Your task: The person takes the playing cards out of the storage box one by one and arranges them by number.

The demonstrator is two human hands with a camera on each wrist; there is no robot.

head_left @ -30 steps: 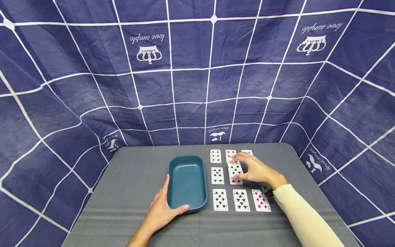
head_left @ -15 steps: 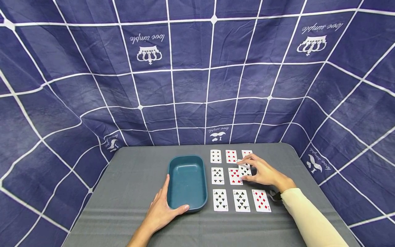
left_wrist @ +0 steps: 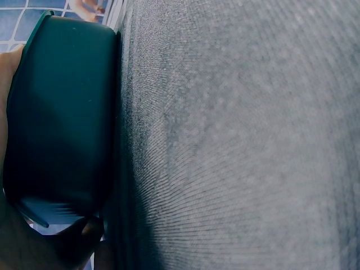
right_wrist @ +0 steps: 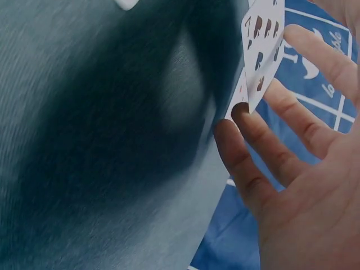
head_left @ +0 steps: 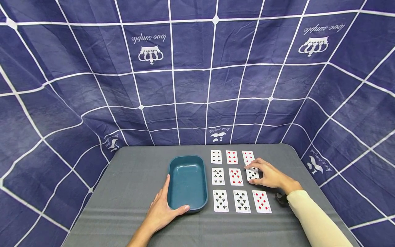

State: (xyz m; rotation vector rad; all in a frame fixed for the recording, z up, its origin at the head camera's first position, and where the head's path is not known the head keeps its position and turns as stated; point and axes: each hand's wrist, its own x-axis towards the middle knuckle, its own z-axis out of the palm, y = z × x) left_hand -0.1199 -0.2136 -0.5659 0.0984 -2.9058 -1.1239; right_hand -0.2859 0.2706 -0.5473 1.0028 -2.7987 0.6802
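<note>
A three-by-three grid of playing cards lies on the grey table (head_left: 132, 192). My right hand (head_left: 266, 175) holds a black-suited card (head_left: 253, 174) at the right end of the middle row, beside a hearts card (head_left: 236, 176). In the right wrist view this card (right_wrist: 261, 50) is tilted off the cloth, pinched at the fingertips (right_wrist: 242, 112). My left hand (head_left: 163, 207) grips the near-left corner of an empty teal tray (head_left: 187, 202), thumb over its rim. In the left wrist view the tray wall (left_wrist: 56, 112) fills the left side.
A red card (head_left: 248, 156) lies just beyond the right hand, and a diamonds card (head_left: 261, 201) lies in front of it. Clubs and spades cards (head_left: 218, 176) sit next to the tray. Blue checked cloth (head_left: 197, 68) walls the table on three sides.
My right hand has carried the black card rightward, from over the middle hearts card to the right end of the middle row. The left hand and tray have stayed put.
</note>
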